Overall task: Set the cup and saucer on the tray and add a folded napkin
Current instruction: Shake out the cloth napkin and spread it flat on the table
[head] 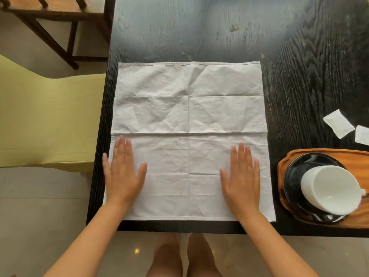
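A white cloth napkin (188,116) lies spread flat and creased on the dark wooden table. My left hand (122,170) rests palm down on its near left part, fingers apart. On the near right part my right hand (242,176) lies flat the same way. At the right edge a wooden tray (359,218) holds a black saucer (293,176) with a white cup (331,189) on it. Neither hand holds anything.
Two small white sachets (338,125) lie on the table (199,27) beyond the tray. A yellow-green chair seat (46,116) stands at the table's left side, and a dark wooden chair (60,21) stands farther back on the left.
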Tool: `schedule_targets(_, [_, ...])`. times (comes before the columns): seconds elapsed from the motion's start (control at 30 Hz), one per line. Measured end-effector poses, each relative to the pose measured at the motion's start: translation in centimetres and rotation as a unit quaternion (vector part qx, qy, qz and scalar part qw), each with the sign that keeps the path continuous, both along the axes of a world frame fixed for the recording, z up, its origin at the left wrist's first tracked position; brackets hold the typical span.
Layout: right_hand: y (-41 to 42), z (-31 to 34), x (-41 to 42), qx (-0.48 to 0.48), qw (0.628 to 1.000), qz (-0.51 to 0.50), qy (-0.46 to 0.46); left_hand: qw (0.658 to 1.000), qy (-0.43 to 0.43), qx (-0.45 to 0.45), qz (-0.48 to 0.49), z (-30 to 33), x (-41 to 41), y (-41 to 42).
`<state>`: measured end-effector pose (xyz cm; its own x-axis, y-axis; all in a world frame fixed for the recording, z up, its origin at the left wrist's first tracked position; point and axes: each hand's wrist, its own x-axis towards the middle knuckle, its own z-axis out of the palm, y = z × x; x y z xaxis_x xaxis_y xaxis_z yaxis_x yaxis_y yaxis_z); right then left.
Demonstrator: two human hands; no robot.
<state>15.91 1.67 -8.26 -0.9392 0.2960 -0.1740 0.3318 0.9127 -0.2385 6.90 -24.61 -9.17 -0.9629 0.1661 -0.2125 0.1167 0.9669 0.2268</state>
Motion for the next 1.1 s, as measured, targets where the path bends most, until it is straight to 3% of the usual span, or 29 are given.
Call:
schedule_targets(0.13, [-3.3, -0.4, -7.3, -0.023, 0.997, 0.057, 0.047, 0.991, 0.039, 0.042, -0.123, 0.0, -3.3, 7.4])
schedule_targets(0.3, [-2.2, -2.7, -10.9, 0.017, 0.994, 0.105, 0.006, 0.981, 0.031, 0.009, -0.191, -2.6, -5.9, 9.7])
schedule_targets(0.4, [1.6, -2.6, -11.4, 0.038, 0.996, 0.081, -0.001, 0.983, 0.046, 0.000, -0.175, -2.9, -8.3, 6.6])
schedule_targets(0.6, [7.4, -1.9, -12.8, 0.060, 0.997, -0.043, -0.014, 0.999, 0.012, -0.028, -0.037, -2.5, -12.7, 1.2])
schedule_targets(0.7, [5.8, -1.4, -15.0, 0.059, 0.998, -0.001, 0.021, 0.999, 0.034, -0.013, 0.027, -1.7, -14.8, 3.4])
schedule_targets(0.8, [2.5, -1.4, -18.6, 0.037, 0.993, 0.103, 0.053, 0.994, 0.070, 0.011, -0.087, -1.3, -16.2, 8.1])
schedule_targets(0.9, [1.0, -2.0, -21.5, 0.030, 0.988, 0.145, 0.034, 0.976, 0.051, -0.020, -0.211, -2.0, -17.0, 11.4])
schedule_targets(1.0, [2.9, -2.8, -23.1, 0.030, 0.990, 0.137, 0.008, 0.975, 0.030, -0.022, -0.220, -2.9, -19.0, 10.6])
schedule_targets(1.1, [6.9, -2.8, -23.4, 0.038, 0.994, 0.104, 0.016, 0.985, 0.044, -0.011, -0.167, -3.0, -21.3, 7.2])
